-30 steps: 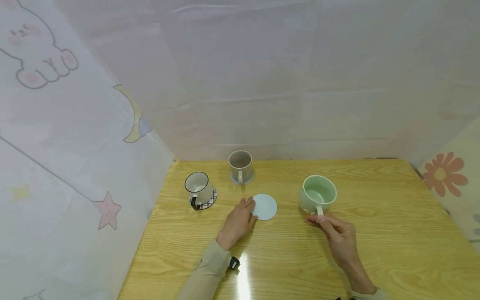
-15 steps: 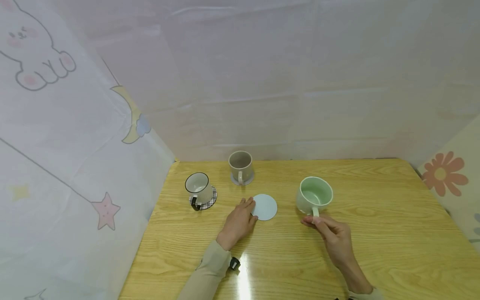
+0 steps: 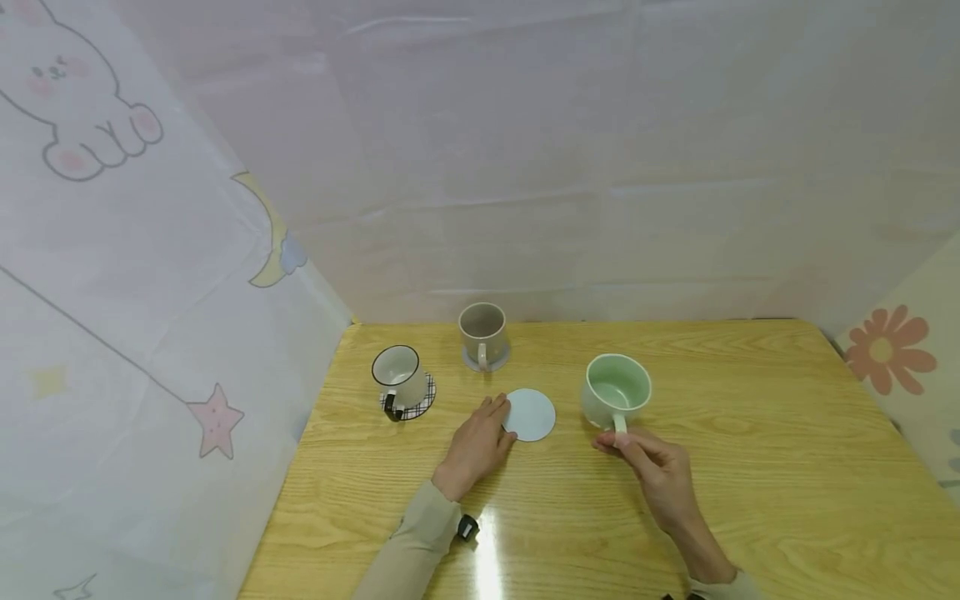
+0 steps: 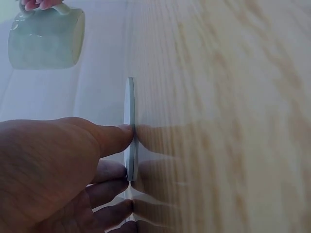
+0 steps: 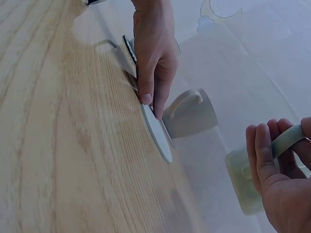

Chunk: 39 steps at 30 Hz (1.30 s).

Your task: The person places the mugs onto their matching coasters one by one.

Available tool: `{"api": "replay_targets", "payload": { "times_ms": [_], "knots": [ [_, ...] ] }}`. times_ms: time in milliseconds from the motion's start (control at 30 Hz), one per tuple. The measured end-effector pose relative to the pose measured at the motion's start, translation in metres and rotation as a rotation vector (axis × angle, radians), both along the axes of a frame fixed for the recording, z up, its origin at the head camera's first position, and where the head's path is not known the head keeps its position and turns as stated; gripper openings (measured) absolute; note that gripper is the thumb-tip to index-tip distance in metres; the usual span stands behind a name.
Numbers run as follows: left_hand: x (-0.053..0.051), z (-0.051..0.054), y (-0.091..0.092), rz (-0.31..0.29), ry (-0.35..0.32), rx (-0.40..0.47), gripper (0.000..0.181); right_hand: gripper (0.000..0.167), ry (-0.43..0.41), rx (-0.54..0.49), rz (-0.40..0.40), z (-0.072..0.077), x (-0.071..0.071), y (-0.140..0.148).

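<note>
A pale blue round coaster (image 3: 531,415) lies on the wooden table, its left edge pinched between the thumb and fingers of my left hand (image 3: 474,447). In the left wrist view the thumb and fingers meet the rim of this thin coaster (image 4: 129,104). To its right, my right hand (image 3: 663,483) holds a pale green mug (image 3: 617,387) by the handle. The mug is upright, and the left wrist view shows its base (image 4: 77,36) raised off the tabletop. Fingers curl at the handle (image 5: 287,141) in the right wrist view.
At the left, a white mug (image 3: 405,385) with black rim and handle stands on a checked coaster (image 3: 427,400). Behind, a grey-beige mug (image 3: 480,340) stands on a grey coaster (image 3: 501,358). A printed cloth (image 3: 525,167) rises behind the table (image 3: 787,433).
My right hand has carried the green mug leftward, closer to the blue coaster. The left hand and that coaster have stayed in place.
</note>
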<state>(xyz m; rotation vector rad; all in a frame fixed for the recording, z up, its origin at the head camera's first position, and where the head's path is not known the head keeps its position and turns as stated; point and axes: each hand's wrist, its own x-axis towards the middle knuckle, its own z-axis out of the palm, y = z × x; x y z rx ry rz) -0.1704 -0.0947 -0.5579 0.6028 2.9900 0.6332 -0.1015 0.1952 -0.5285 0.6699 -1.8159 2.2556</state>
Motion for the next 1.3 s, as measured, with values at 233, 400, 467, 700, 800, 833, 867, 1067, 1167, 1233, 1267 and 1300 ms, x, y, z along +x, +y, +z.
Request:
{"api": "replay_targets", "payload": {
  "times_ms": [233, 400, 467, 700, 800, 833, 867, 1067, 1167, 1233, 1267, 1300],
  "knots": [
    [0.001, 0.002, -0.001, -0.001, -0.006, -0.001, 0.059, 0.023, 0.013, -0.009, 0.018, 0.0, 0.0, -0.009],
    [0.002, 0.002, -0.001, -0.009, 0.002, -0.009, 0.059, 0.023, 0.022, -0.004, 0.023, -0.002, 0.001, -0.015],
    [0.002, 0.001, -0.001, -0.01, 0.004, -0.011, 0.058, 0.023, 0.02, -0.009, 0.028, -0.002, 0.001, -0.017],
    [0.002, 0.0, -0.001, -0.008, 0.003, -0.015, 0.058, 0.022, 0.02, -0.01, 0.043, -0.003, 0.001, -0.023],
    [0.002, -0.001, 0.0, -0.01, 0.005, -0.016, 0.057, 0.022, 0.015, 0.005, 0.042, -0.003, 0.001, -0.024],
    [0.002, -0.001, 0.0, -0.011, 0.004, -0.017, 0.057, 0.022, 0.005, 0.011, 0.037, -0.003, 0.001, -0.024],
    [0.002, -0.001, 0.0, -0.011, 0.006, -0.016, 0.057, 0.022, -0.006, 0.018, 0.033, -0.003, 0.001, -0.025],
    [0.002, 0.0, 0.0, -0.012, 0.008, -0.018, 0.058, 0.022, -0.025, 0.028, 0.018, -0.003, 0.001, -0.028],
    [0.002, 0.001, 0.001, -0.011, 0.008, -0.023, 0.06, 0.023, -0.001, -0.003, 0.031, -0.002, 0.0, -0.031],
    [0.002, 0.001, 0.001, -0.008, 0.006, -0.028, 0.062, 0.023, 0.009, -0.014, 0.039, -0.002, -0.001, -0.032],
    [0.002, 0.002, 0.001, -0.005, 0.004, -0.03, 0.062, 0.023, 0.016, -0.02, 0.044, -0.001, -0.001, -0.032],
    [0.002, 0.002, 0.001, -0.004, 0.003, -0.032, 0.063, 0.023, 0.016, -0.021, 0.046, -0.001, -0.001, -0.033]
  ]
}}
